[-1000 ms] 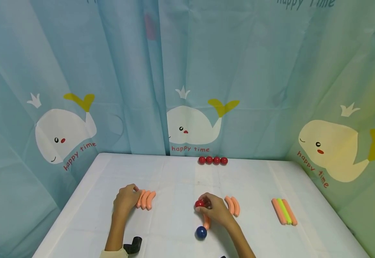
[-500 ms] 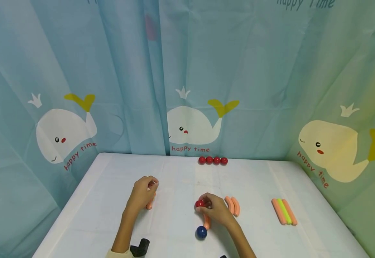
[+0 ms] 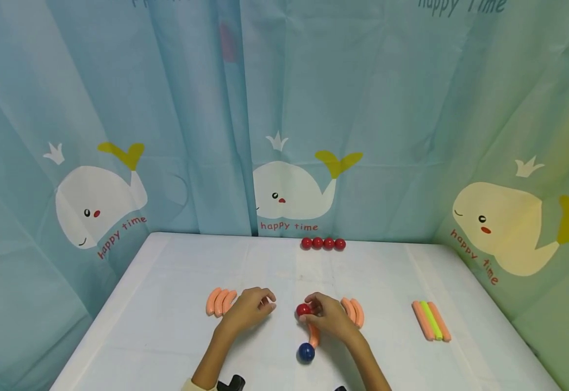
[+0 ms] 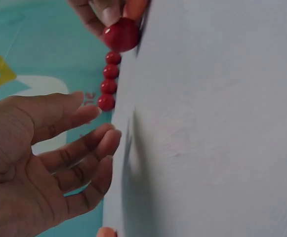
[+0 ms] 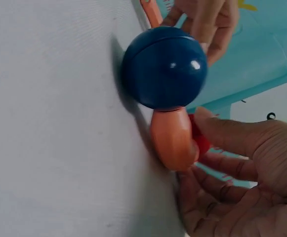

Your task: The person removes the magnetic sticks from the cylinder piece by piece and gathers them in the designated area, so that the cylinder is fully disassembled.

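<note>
In the head view my left hand (image 3: 249,308) hovers just right of several curved orange sticks (image 3: 220,302), partly covering the rightmost one. The left wrist view shows this left hand (image 4: 49,153) holding nothing, fingers loosely bent and apart. My right hand (image 3: 330,316) pinches a red ball (image 3: 302,310) between thumb and fingers. A curved orange stick (image 3: 314,335) runs from that ball to a larger blue ball (image 3: 306,353) lying nearer me. Seen from the right wrist, the stick (image 5: 172,138) meets the blue ball (image 5: 164,69); the red ball (image 5: 201,140) is mostly hidden.
Several red balls (image 3: 323,243) form a row at the table's back edge. Two curved orange sticks (image 3: 358,314) lie right of my right hand. Farther right are straight sticks, two orange and one green (image 3: 432,321). A printed curtain (image 3: 392,108) hangs behind the white table (image 3: 382,358).
My left hand has left the curved sticks on the left and moved right toward the red ball, bringing nothing. The right hand keeps its hold on the red ball and stays in place.
</note>
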A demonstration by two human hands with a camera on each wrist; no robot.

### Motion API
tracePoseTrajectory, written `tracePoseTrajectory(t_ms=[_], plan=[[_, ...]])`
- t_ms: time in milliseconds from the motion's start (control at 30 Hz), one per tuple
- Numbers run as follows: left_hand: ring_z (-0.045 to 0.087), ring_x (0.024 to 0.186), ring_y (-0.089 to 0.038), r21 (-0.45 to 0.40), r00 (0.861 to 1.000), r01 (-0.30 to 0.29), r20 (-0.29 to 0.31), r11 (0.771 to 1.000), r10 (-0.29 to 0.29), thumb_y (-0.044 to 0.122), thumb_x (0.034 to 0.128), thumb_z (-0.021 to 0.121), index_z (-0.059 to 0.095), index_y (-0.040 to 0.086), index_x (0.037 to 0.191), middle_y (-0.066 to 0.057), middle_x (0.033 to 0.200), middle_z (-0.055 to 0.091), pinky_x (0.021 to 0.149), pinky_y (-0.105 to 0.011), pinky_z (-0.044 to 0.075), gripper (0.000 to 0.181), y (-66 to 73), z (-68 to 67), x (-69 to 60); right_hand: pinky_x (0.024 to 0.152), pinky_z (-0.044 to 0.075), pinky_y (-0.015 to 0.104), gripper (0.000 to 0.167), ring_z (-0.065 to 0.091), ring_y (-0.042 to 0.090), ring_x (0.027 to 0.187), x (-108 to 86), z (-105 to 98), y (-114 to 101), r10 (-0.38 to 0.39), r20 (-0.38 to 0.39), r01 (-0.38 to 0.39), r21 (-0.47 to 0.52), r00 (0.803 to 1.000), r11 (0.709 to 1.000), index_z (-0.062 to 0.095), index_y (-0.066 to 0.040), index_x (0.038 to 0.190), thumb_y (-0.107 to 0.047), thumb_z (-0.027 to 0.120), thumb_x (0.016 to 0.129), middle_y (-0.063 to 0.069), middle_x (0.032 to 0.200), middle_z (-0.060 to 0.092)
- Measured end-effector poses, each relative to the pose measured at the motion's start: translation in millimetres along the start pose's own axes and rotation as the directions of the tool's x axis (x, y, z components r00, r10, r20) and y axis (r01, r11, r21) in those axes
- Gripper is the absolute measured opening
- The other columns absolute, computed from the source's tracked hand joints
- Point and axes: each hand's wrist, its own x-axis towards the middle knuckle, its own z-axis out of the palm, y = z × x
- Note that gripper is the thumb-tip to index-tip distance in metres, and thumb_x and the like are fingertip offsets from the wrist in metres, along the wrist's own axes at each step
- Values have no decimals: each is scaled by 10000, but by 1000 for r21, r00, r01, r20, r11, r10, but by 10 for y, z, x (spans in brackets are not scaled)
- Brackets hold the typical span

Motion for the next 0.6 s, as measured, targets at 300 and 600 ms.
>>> tracePoseTrajectory(t_ms=[300,600], plan=[[463,647,-11,-49,997,23,74,999,-20,126,908,636,697,31,1005,35,746,569,604,-191,416,149,-11,83,5,579,430,227,190,513,124,662,-140,-138,-149,82,49,-76,-120,995,990,645,-21,819,-124,793,762,6,714,586],[484,668,-16,-52,996,47,80,998,-43,145,907,642,697,40,1006,33,760,591,620,-200,428,155,-22,93,3,555,416,243,180,509,130,628,-152,-68,-209,182,30,-173,-197,983,965,634,-59,748,-155,784,771,3,670,574]])
